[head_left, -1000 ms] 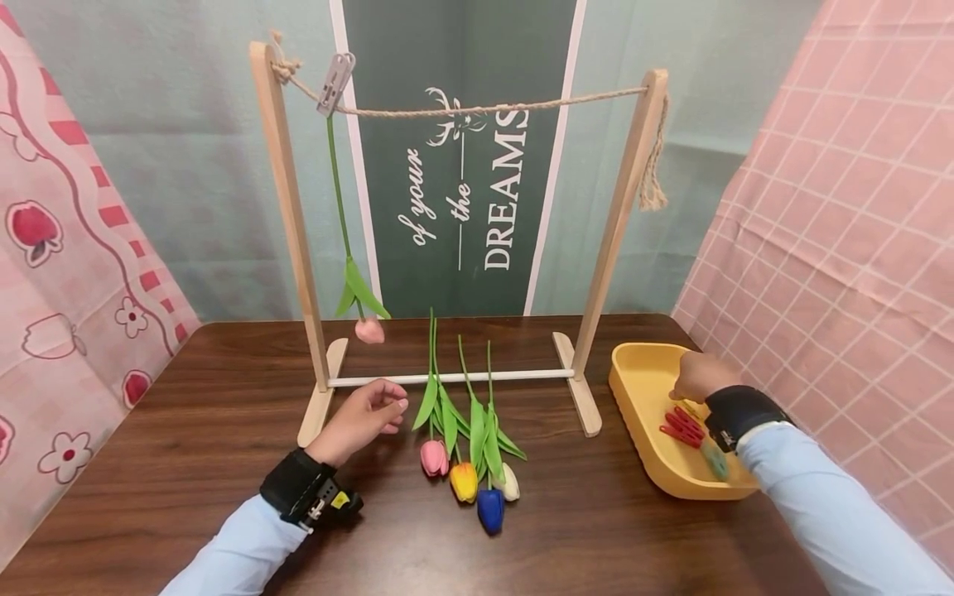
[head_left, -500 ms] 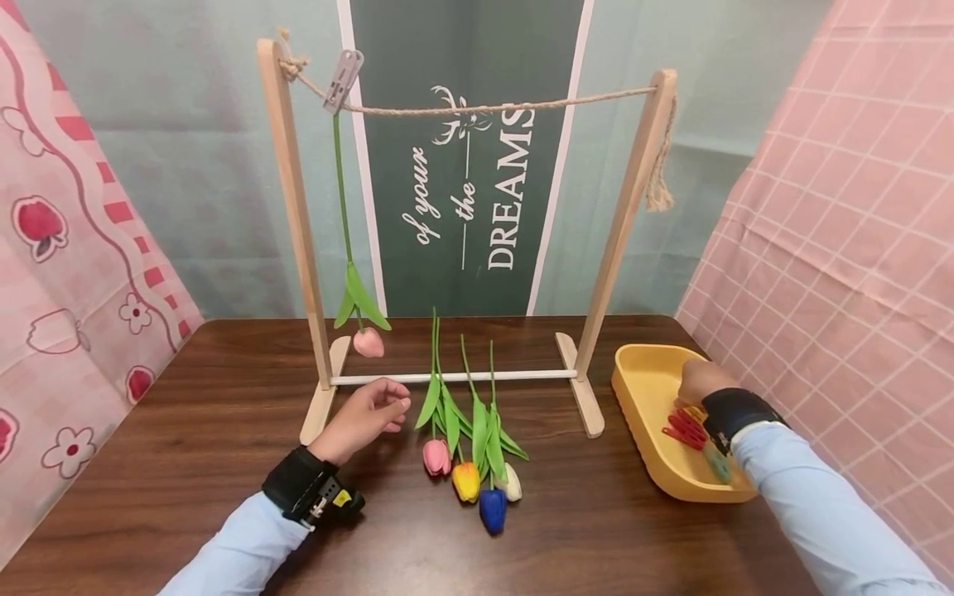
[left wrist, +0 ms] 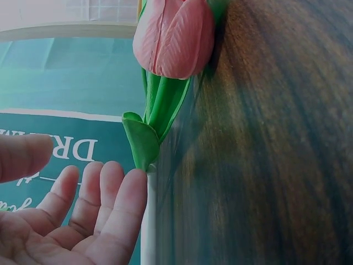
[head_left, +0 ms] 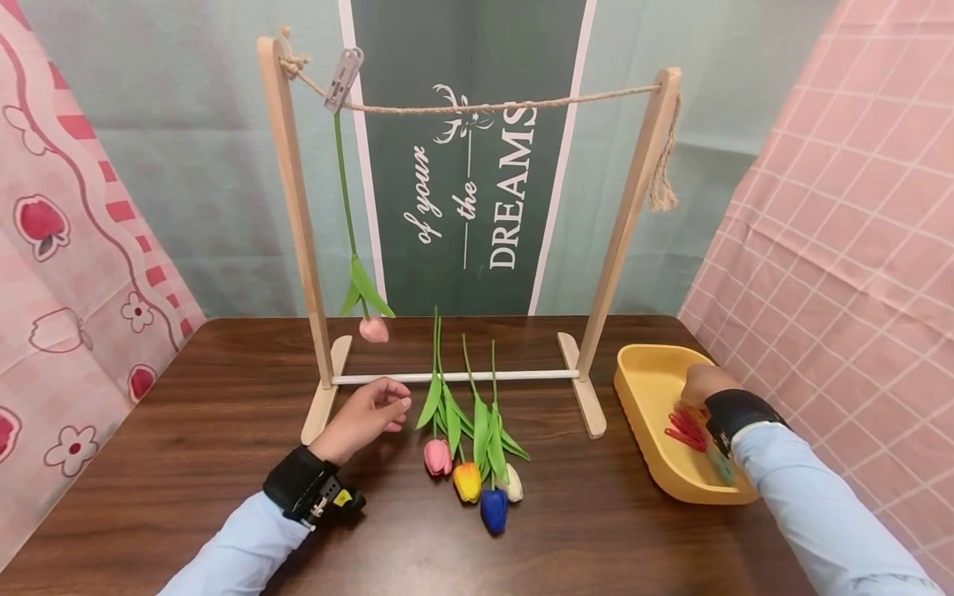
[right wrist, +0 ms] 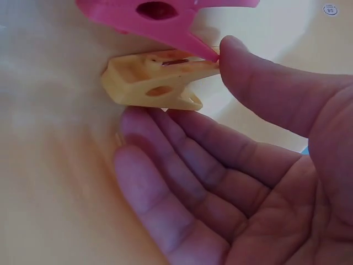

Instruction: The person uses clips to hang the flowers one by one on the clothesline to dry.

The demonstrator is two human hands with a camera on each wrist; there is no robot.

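A pale yellow clothespin [right wrist: 151, 83], handles splayed, sits between the thumb and fingers [right wrist: 154, 193] of a right hand [head_left: 706, 386] inside a yellow tray [head_left: 639, 432], an oval opening showing in its side. Just beside it is a pinkish-red clothespin [right wrist: 143, 25], partly out of the wrist view. On the table [head_left: 589, 538] near the left hand [head_left: 367, 420] lies a pink tulip [head_left: 437, 458], petals closed, green stem pointing away from the person.

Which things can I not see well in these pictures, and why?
Head view: yellow clip, largely hidden by the right hand.
Head view: white tulip, partly behind leaves and the blue tulip.
Left wrist view: pink tulip, cut by the top edge.
Right wrist view: pink clip, cut by the top edge; label print too small.
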